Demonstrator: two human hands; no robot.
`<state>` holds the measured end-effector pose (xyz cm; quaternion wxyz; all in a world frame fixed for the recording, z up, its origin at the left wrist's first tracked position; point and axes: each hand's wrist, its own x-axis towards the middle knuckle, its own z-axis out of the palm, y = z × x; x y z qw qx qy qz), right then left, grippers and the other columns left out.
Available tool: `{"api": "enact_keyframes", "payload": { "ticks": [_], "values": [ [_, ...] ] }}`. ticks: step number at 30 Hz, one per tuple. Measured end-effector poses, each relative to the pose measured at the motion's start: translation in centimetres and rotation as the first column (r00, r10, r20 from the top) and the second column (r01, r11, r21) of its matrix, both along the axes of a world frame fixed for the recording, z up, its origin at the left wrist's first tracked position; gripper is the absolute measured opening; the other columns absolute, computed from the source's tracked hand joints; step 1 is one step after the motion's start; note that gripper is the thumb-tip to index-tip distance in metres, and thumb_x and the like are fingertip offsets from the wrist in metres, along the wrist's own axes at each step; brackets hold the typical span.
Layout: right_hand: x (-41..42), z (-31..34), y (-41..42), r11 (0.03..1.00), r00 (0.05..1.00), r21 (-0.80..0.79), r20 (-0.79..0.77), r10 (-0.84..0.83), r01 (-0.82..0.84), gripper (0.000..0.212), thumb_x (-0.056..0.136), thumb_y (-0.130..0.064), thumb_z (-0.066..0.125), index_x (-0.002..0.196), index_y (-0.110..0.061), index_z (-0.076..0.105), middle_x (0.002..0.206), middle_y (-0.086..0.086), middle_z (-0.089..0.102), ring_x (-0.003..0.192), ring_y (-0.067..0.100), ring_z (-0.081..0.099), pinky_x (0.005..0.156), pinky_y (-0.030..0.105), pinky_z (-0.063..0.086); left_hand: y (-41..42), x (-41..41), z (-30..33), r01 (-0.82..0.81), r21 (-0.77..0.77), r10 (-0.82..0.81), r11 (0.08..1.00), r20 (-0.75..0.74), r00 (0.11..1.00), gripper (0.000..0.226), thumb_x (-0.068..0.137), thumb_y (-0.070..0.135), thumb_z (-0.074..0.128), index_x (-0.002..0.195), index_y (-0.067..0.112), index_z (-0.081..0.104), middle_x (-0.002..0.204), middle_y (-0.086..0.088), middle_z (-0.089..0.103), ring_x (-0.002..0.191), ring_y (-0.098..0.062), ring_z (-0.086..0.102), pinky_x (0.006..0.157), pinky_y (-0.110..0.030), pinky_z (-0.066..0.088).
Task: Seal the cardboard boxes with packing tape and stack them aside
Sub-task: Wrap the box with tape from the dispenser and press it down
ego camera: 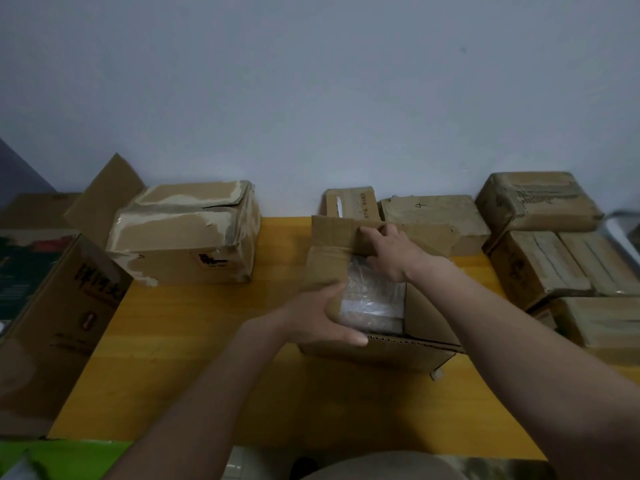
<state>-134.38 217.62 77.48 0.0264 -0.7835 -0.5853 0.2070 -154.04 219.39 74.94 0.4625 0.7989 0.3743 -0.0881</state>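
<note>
Gripping the far flap with my right hand [391, 252] and the left flap with my left hand [325, 315], brown cardboard box [377, 351] mid-table still open (no tape yet), sealed ones stacked right [540, 271].

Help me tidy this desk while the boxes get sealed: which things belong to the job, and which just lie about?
Job:
- open box, flaps being folded
- left hand, right hand
- stacked boxes
- torn-top box

Lying about:
- printed carton at left
- green sheet at the near edge

Head view, steeply down, perhaps close.
</note>
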Motion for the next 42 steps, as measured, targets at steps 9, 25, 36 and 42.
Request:
{"api": "enact_keyframes", "payload": {
  "ticks": [9,25,36,42],
  "values": [
    [0.1,0.4,-3.2,0.994,1.0,0.111,-0.031,-0.003,0.007,0.024,0.095,-0.029,0.053,0.115,-0.018,0.061,0.116,0.005,0.061,0.103,0.022,0.058,0.09,0.038,0.051,2.6,3.4,0.5,0.061,0.458,0.119,0.887,-0.353,0.928,0.053,0.074,0.066,0.069,0.104,0.024,0.059,0.101,0.004,0.059,0.091,-0.016,0.054,0.071,-0.03,0.044],
    [3.6,-4.9,-7.0,0.94,0.948,0.12,-0.02,-0.319,0.319,0.04,0.098,-0.047,0.038,0.135,-0.035,0.048,0.153,0.008,0.022,0.139,0.034,0.018,0.112,0.051,0.024,0.6,2.6,-5.5,0.143,0.404,0.0,0.904,-0.333,0.943,0.135,0.055,0.081,0.07,0.147,0.046,-0.023,0.145,-0.002,-0.051,0.134,-0.034,-0.043,0.113,-0.06,-0.012],
    [5.4,-7.1,-5.2,0.912,0.911,0.063,-0.103,-0.399,0.406,0.069,0.088,-0.042,0.06,0.146,-0.032,0.023,0.158,0.004,0.008,0.143,0.036,0.008,0.112,0.054,0.024,-1.2,2.1,-6.0,0.205,0.511,0.039,0.835,-0.427,0.903,0.121,0.066,0.093,0.038,0.148,0.031,-0.026,0.147,-0.015,-0.045,0.136,-0.036,-0.04,0.116,-0.053,-0.017],
    [6.0,-6.9,-5.1,0.924,0.916,0.037,-0.156,-0.37,0.38,0.072,0.085,-0.045,0.065,0.144,-0.027,0.028,0.149,0.008,0.016,0.136,0.039,0.017,0.111,0.048,0.025,-2.4,4.3,-6.7,0.284,0.598,-0.014,0.749,-0.415,0.91,0.128,0.068,0.094,0.027,0.149,0.008,-0.024,0.153,-0.013,-0.036,0.141,-0.028,-0.034,0.119,-0.047,-0.012]
  ]
}}
